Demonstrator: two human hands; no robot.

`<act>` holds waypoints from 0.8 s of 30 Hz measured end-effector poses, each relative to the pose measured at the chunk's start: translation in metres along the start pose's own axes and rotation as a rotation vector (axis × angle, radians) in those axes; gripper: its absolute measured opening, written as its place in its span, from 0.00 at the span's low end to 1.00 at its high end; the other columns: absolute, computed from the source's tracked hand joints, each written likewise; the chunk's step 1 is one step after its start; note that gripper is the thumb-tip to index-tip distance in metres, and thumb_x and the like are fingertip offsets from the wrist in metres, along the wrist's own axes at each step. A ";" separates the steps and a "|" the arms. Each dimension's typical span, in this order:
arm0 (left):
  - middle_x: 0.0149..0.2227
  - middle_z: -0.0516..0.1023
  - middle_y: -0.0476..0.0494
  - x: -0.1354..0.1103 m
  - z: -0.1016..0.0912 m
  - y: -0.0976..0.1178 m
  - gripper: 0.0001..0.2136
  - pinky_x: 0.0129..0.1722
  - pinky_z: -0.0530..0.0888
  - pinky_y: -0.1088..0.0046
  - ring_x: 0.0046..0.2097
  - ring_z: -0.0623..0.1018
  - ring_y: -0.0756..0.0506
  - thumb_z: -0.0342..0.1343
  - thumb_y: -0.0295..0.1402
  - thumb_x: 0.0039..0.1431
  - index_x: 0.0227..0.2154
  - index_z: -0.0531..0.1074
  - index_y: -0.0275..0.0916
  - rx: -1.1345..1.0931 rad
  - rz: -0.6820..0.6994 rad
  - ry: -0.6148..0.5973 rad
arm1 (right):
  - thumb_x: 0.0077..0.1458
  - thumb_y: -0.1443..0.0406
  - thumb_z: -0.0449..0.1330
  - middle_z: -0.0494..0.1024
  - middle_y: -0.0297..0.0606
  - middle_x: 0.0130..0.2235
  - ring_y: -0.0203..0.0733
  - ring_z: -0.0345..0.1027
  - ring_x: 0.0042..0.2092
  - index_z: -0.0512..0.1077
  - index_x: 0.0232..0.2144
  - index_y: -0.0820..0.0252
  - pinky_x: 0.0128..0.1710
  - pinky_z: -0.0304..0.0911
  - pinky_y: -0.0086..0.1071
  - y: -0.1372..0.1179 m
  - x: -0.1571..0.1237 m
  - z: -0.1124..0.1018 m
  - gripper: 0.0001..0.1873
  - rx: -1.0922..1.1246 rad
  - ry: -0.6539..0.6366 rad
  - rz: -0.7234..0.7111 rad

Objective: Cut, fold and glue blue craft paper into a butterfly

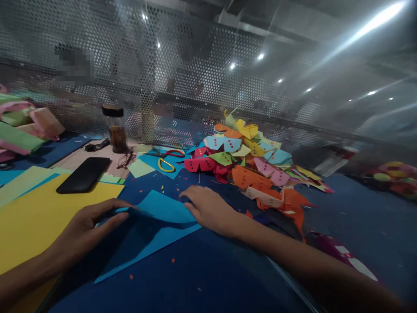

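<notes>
A sheet of blue paper point(161, 209) lies partly folded over on the dark blue table, its upper layer bowed up in the middle. My left hand point(89, 224) pinches the raised left edge of that sheet between thumb and fingers. At the sheet's right end, my right hand point(208, 208) rests with its fingers bent and the thumb apart from them. Part of the paper's right corner is hidden under this hand. Beyond the sheet are scissors point(167, 164) with red and yellow handles, lying on blue paper scraps.
Large yellow paper point(107, 191) lies at left, with a black phone point(84, 175) on it. A lidded jar point(117, 134) stands behind. Colourful folded paper pieces point(224, 152) are heaped at centre right. A purple object point(335, 250) lies near my right forearm. Perforated metal panel point(208, 74) backs the table.
</notes>
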State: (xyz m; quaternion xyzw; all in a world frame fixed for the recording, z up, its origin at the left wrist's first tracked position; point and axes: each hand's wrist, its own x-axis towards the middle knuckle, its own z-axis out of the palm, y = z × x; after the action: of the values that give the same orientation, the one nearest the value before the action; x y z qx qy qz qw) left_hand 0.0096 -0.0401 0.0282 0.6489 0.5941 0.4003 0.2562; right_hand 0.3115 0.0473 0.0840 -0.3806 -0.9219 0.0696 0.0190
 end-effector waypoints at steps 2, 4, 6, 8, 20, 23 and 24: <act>0.44 0.86 0.48 0.004 -0.006 0.000 0.17 0.43 0.77 0.73 0.45 0.82 0.40 0.61 0.50 0.59 0.41 0.81 0.44 -0.075 -0.116 0.049 | 0.68 0.68 0.56 0.77 0.49 0.57 0.53 0.72 0.56 0.73 0.57 0.64 0.56 0.64 0.46 0.011 -0.008 -0.002 0.17 0.024 -0.047 0.077; 0.43 0.85 0.46 0.009 -0.010 -0.003 0.15 0.47 0.76 0.72 0.48 0.81 0.40 0.64 0.48 0.58 0.39 0.81 0.42 -0.181 -0.156 0.003 | 0.67 0.66 0.58 0.77 0.50 0.57 0.54 0.72 0.56 0.72 0.58 0.64 0.56 0.65 0.46 0.018 -0.017 -0.003 0.19 0.050 -0.091 0.100; 0.41 0.85 0.46 0.015 -0.013 -0.008 0.12 0.50 0.75 0.71 0.48 0.81 0.40 0.65 0.46 0.57 0.35 0.79 0.42 -0.310 -0.164 0.039 | 0.65 0.62 0.63 0.75 0.51 0.59 0.55 0.70 0.58 0.71 0.60 0.63 0.57 0.65 0.48 0.020 -0.025 0.000 0.23 0.068 -0.108 0.083; 0.38 0.85 0.45 0.017 -0.014 -0.012 0.11 0.48 0.76 0.70 0.46 0.81 0.40 0.66 0.43 0.57 0.32 0.78 0.42 -0.412 -0.172 0.035 | 0.63 0.58 0.66 0.75 0.51 0.59 0.56 0.70 0.58 0.70 0.61 0.62 0.57 0.65 0.49 0.019 -0.032 0.004 0.27 0.068 -0.091 0.073; 0.33 0.83 0.48 0.005 -0.007 0.007 0.07 0.42 0.70 0.69 0.40 0.79 0.41 0.62 0.41 0.57 0.28 0.77 0.45 -0.351 -0.088 -0.054 | 0.58 0.63 0.71 0.76 0.47 0.57 0.55 0.69 0.59 0.71 0.58 0.60 0.59 0.62 0.50 0.006 -0.035 0.016 0.28 0.148 -0.018 0.127; 0.33 0.82 0.47 0.005 -0.006 0.009 0.07 0.42 0.70 0.68 0.40 0.79 0.41 0.63 0.42 0.56 0.28 0.78 0.46 -0.360 -0.086 -0.084 | 0.56 0.69 0.70 0.76 0.45 0.54 0.50 0.72 0.54 0.70 0.58 0.60 0.54 0.66 0.44 0.011 -0.033 0.025 0.28 0.277 0.046 0.174; 0.33 0.82 0.47 0.005 -0.005 0.010 0.07 0.42 0.70 0.68 0.40 0.79 0.41 0.63 0.42 0.56 0.28 0.78 0.46 -0.358 -0.084 -0.095 | 0.56 0.71 0.69 0.76 0.44 0.52 0.47 0.73 0.52 0.70 0.57 0.60 0.51 0.68 0.40 0.013 -0.032 0.028 0.27 0.333 0.063 0.190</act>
State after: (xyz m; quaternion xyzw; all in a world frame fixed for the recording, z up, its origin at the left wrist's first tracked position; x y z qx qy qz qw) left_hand 0.0108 -0.0378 0.0397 0.5859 0.5273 0.4573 0.4119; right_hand 0.3404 0.0306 0.0547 -0.4595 -0.8565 0.2108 0.1038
